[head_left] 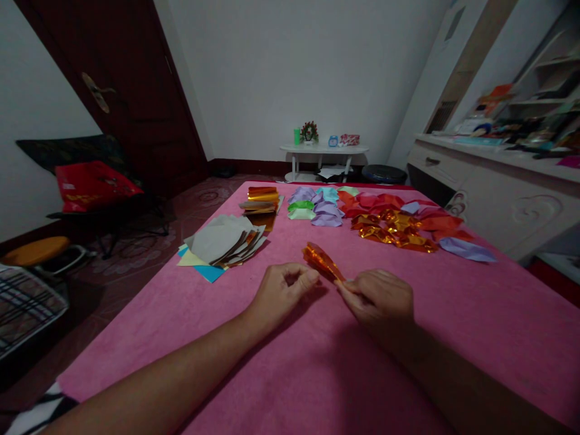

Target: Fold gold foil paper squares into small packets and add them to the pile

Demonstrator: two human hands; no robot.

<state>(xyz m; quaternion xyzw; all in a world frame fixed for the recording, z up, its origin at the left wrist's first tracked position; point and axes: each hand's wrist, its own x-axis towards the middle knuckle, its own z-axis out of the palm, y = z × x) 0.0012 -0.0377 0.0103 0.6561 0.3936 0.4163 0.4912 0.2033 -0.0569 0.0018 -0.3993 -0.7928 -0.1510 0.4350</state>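
Observation:
A folded piece of shiny orange foil paper lies slanted just above the pink tablecloth. My right hand pinches its near end with closed fingers. My left hand is curled, with fingertips pressed together at the paper's far left edge, touching it.
A stack of paper sheets lies to the left, with a gold foil stack behind it. Folded purple, green and blue pieces and red and gold pieces fill the far table. A white cabinet stands right; a chair with a red cushion stands left.

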